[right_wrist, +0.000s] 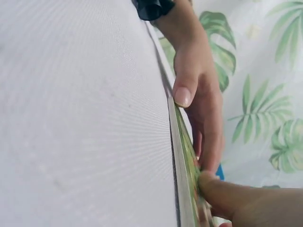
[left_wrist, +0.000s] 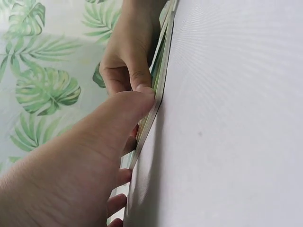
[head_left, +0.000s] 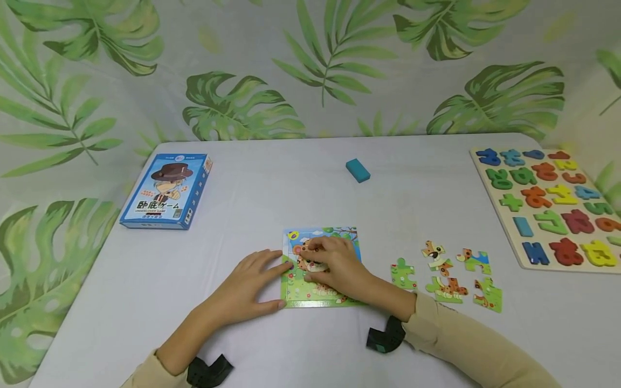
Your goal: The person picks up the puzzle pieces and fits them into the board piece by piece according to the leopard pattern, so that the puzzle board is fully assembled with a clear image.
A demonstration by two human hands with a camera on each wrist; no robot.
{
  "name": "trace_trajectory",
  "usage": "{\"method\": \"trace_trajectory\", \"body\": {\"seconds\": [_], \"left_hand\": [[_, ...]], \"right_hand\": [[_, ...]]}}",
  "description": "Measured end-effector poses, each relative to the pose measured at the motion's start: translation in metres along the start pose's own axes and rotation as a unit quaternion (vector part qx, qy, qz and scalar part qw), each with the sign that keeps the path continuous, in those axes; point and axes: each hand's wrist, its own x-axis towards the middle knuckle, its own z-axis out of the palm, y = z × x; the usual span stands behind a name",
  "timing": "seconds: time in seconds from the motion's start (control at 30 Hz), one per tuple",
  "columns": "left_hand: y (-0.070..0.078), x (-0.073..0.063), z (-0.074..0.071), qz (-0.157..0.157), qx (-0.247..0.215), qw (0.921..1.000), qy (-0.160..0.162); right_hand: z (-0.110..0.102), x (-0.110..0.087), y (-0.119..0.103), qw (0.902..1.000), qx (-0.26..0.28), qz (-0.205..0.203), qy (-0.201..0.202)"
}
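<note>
A small picture puzzle board (head_left: 303, 297) with a cartoon tiger on green grass lies on the white table. My left hand (head_left: 247, 291) rests at its left side, fingers extended, fingertips and thumb touching the edge. Over the board's middle, my right hand (head_left: 339, 269) has its thumb and fingers curled about a puzzle piece (head_left: 315, 265) with the tiger's face, partly hidden by the fingers. In the left wrist view, the thumb of the left hand (left_wrist: 80, 156) lies along the board's edge (left_wrist: 161, 80). The right wrist view shows the right thumb low over the board's face (right_wrist: 189, 161).
Several loose puzzle pieces (head_left: 446, 291) lie right of the board, near the right forearm. A blue game box (head_left: 165, 191) stands at the left, and a teal block (head_left: 358, 170) lies behind the board. A board of colourful numbers and symbols (head_left: 514, 253) occupies the far right.
</note>
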Motion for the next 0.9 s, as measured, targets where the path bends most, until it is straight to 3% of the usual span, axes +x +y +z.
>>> {"method": "trace_trajectory", "body": {"seconds": [0.23, 0.4, 0.53, 0.63, 0.9], "left_hand": [[0.003, 0.002, -0.003, -0.005, 0.006, 0.9999, -0.007], [0.004, 0.003, -0.005, -0.009, 0.003, 0.9999, -0.011], [0.004, 0.004, -0.004, -0.014, -0.001, 0.9998, -0.014], [0.004, 0.004, -0.003, -0.019, -0.003, 0.9997, -0.015], [0.004, 0.003, -0.003, -0.023, -0.006, 0.9996, -0.015]], "right_hand": [[-0.008, -0.006, 0.003, 0.997, 0.001, 0.002, -0.078], [-0.018, -0.012, 0.009, 0.9926, 0.073, 0.017, -0.095], [-0.035, -0.019, 0.011, 0.9852, 0.145, 0.059, -0.069], [-0.053, -0.031, 0.014, 0.9838, 0.161, 0.072, -0.034], [-0.102, -0.077, 0.032, 0.989, 0.109, 0.077, 0.063]]}}
